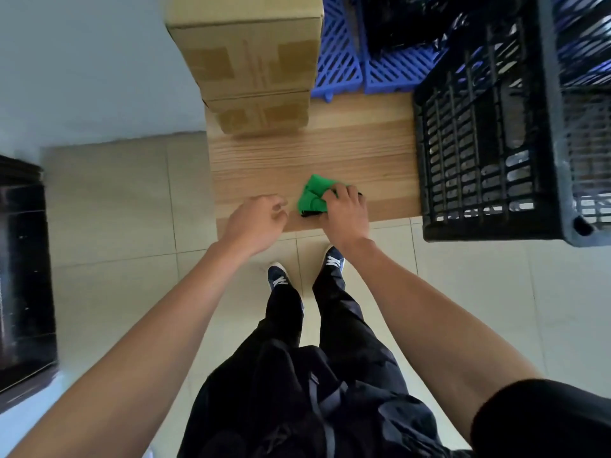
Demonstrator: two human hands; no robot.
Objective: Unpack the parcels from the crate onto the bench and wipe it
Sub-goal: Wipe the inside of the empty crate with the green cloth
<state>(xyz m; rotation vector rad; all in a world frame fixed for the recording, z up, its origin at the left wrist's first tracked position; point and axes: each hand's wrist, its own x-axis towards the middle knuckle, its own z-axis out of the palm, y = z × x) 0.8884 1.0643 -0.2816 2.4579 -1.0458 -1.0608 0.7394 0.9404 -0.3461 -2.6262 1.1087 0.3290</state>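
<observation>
A folded green cloth (312,195) lies near the front edge of the wooden bench (314,150). My right hand (347,213) grips the cloth's right side, fingers curled over it. My left hand (256,223) hovers just left of the cloth above the bench edge, fingers loosely curled and holding nothing. A black slatted crate (489,137) stands on the bench's right end. Black plastic-wrapped parcels (406,24) lie on blue slatted crates (347,61) at the back.
Two stacked cardboard boxes (254,61) stand at the bench's back left. A dark cabinet (23,269) is at the far left. Pale floor tiles (115,209) surround the bench. My legs and shoes (279,276) are just in front of the bench.
</observation>
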